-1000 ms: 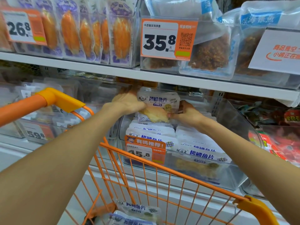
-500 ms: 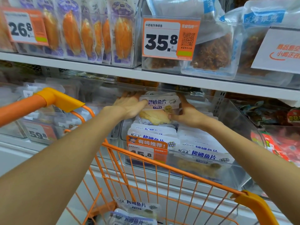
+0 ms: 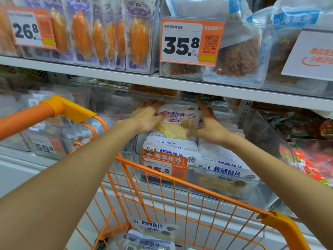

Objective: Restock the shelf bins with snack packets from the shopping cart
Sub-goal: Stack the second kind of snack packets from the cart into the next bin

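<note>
A white shelf board (image 3: 180,83) runs across the frame, tilted down toward the right; above it stand clear bins of orange snack packs (image 3: 100,35) at the left and packs of dark shredded food (image 3: 237,56) at the right; an orange-and-white price tag reading 35.8 (image 3: 191,42) hangs between them, another reading 26.8 (image 3: 30,29) at far left; a white sign with orange lettering (image 3: 311,56) sits at the right edge; below, a white cabinet front (image 3: 21,170) spans the lower left; red packets (image 3: 310,159) fill a bin at the right; the light is even and bright.
</note>
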`<state>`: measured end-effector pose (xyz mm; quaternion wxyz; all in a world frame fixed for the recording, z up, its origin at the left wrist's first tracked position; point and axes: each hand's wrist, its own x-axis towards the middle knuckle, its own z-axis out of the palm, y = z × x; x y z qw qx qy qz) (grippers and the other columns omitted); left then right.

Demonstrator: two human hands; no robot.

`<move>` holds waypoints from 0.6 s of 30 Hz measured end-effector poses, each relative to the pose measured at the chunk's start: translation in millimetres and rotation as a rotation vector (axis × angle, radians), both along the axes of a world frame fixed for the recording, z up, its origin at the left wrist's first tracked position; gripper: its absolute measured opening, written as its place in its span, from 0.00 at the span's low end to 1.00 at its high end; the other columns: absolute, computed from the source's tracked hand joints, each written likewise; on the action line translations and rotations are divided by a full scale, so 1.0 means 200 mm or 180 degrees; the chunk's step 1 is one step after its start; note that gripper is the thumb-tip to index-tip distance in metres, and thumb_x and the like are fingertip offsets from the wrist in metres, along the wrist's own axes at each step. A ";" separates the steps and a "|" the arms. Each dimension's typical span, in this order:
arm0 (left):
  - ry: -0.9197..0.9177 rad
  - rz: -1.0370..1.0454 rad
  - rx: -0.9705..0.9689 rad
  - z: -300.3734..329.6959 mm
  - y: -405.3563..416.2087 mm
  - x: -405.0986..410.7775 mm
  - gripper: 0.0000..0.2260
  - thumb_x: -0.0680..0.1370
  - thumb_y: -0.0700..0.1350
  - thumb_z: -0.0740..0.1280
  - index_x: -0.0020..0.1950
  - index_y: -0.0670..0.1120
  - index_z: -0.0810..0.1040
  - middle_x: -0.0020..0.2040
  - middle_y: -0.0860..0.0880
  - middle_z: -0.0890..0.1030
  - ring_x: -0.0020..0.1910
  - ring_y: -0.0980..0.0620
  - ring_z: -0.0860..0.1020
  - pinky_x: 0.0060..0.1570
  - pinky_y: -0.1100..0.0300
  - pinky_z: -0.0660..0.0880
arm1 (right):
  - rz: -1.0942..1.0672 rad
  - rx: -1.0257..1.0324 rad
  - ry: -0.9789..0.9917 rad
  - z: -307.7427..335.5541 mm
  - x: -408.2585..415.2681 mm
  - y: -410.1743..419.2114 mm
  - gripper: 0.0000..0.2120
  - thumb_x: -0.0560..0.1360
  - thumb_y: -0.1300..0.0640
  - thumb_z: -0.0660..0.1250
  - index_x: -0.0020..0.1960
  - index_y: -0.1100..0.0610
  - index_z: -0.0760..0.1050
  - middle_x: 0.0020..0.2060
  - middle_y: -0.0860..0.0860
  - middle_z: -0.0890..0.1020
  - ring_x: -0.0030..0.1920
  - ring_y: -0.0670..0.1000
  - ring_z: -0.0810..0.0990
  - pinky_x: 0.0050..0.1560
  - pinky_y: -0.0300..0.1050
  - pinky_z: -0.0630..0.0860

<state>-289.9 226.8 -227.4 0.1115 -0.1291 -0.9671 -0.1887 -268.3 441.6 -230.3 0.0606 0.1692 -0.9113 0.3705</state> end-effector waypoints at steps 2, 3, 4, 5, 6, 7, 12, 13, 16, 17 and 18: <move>0.0050 0.0104 0.0018 0.01 0.00 0.01 0.22 0.80 0.58 0.58 0.74 0.54 0.64 0.74 0.48 0.65 0.72 0.44 0.59 0.68 0.48 0.63 | 0.0077 0.0313 0.0225 0.00 0.02 -0.01 0.42 0.71 0.59 0.73 0.76 0.49 0.52 0.72 0.54 0.58 0.71 0.56 0.63 0.69 0.53 0.67; 0.0064 0.0158 0.0032 0.02 0.01 0.02 0.22 0.80 0.59 0.58 0.73 0.54 0.65 0.73 0.48 0.66 0.72 0.44 0.60 0.67 0.48 0.64 | 0.0055 0.0395 0.0300 -0.01 0.03 -0.01 0.39 0.71 0.58 0.73 0.75 0.51 0.55 0.71 0.54 0.60 0.71 0.55 0.63 0.69 0.50 0.67; 0.0067 0.0197 0.0037 0.02 0.01 0.02 0.22 0.79 0.59 0.59 0.72 0.54 0.66 0.72 0.48 0.67 0.72 0.43 0.61 0.67 0.48 0.65 | 0.0012 0.0410 0.0346 -0.01 0.04 -0.02 0.38 0.71 0.57 0.74 0.74 0.52 0.57 0.71 0.54 0.61 0.70 0.54 0.64 0.69 0.48 0.66; 0.0063 0.0220 0.0026 0.03 0.01 0.03 0.23 0.79 0.60 0.59 0.72 0.54 0.66 0.72 0.47 0.68 0.72 0.43 0.61 0.66 0.48 0.65 | -0.0032 0.0407 0.0354 -0.01 0.03 -0.02 0.37 0.70 0.57 0.74 0.73 0.54 0.58 0.70 0.54 0.62 0.70 0.54 0.64 0.68 0.46 0.66; 0.0047 0.0228 0.0005 0.03 0.01 0.03 0.24 0.78 0.61 0.59 0.72 0.54 0.66 0.72 0.47 0.68 0.72 0.43 0.61 0.67 0.47 0.65 | -0.0053 0.0410 0.0342 -0.01 0.03 -0.02 0.36 0.70 0.58 0.74 0.72 0.54 0.59 0.69 0.55 0.62 0.69 0.54 0.65 0.67 0.45 0.66; 0.0014 0.0221 0.0004 0.03 0.01 0.02 0.24 0.78 0.61 0.59 0.72 0.53 0.66 0.72 0.46 0.68 0.72 0.43 0.61 0.67 0.47 0.65 | -0.0065 0.0423 0.0309 0.00 0.02 -0.02 0.36 0.70 0.58 0.75 0.71 0.55 0.59 0.68 0.55 0.63 0.68 0.54 0.65 0.65 0.44 0.67; -0.0264 0.0040 0.0255 0.03 -0.01 0.02 0.24 0.79 0.58 0.60 0.74 0.53 0.64 0.71 0.45 0.70 0.69 0.42 0.68 0.66 0.49 0.68 | -0.0049 0.0377 0.0135 0.01 0.01 -0.04 0.35 0.72 0.59 0.72 0.73 0.54 0.57 0.69 0.55 0.62 0.68 0.56 0.66 0.67 0.47 0.67; -0.0268 0.0035 0.0214 0.03 -0.02 0.03 0.25 0.79 0.58 0.60 0.75 0.53 0.63 0.71 0.45 0.70 0.68 0.42 0.69 0.65 0.49 0.69 | -0.0052 0.0415 0.0128 0.01 0.02 -0.04 0.36 0.73 0.58 0.71 0.74 0.54 0.56 0.71 0.55 0.60 0.70 0.56 0.65 0.70 0.47 0.65; -0.0243 0.0125 0.0090 0.05 -0.03 0.07 0.24 0.80 0.58 0.59 0.74 0.52 0.64 0.64 0.41 0.75 0.61 0.40 0.73 0.58 0.51 0.71 | -0.0114 0.0687 0.0135 0.01 0.04 -0.03 0.38 0.76 0.55 0.69 0.77 0.54 0.50 0.76 0.53 0.53 0.75 0.56 0.55 0.75 0.51 0.57; -0.0220 0.0186 0.0086 0.06 -0.03 0.08 0.24 0.80 0.58 0.59 0.73 0.50 0.65 0.63 0.40 0.76 0.60 0.40 0.73 0.57 0.50 0.71 | -0.0154 0.0778 0.0116 0.01 0.05 -0.03 0.38 0.76 0.54 0.68 0.78 0.53 0.49 0.77 0.53 0.51 0.76 0.56 0.53 0.75 0.53 0.56; -0.0207 0.0266 0.0091 0.08 -0.04 0.10 0.24 0.79 0.58 0.60 0.72 0.48 0.66 0.63 0.40 0.75 0.61 0.40 0.72 0.58 0.50 0.71 | -0.0189 0.0828 0.0104 0.02 0.08 -0.02 0.38 0.76 0.54 0.68 0.78 0.53 0.48 0.77 0.53 0.51 0.76 0.57 0.52 0.75 0.56 0.55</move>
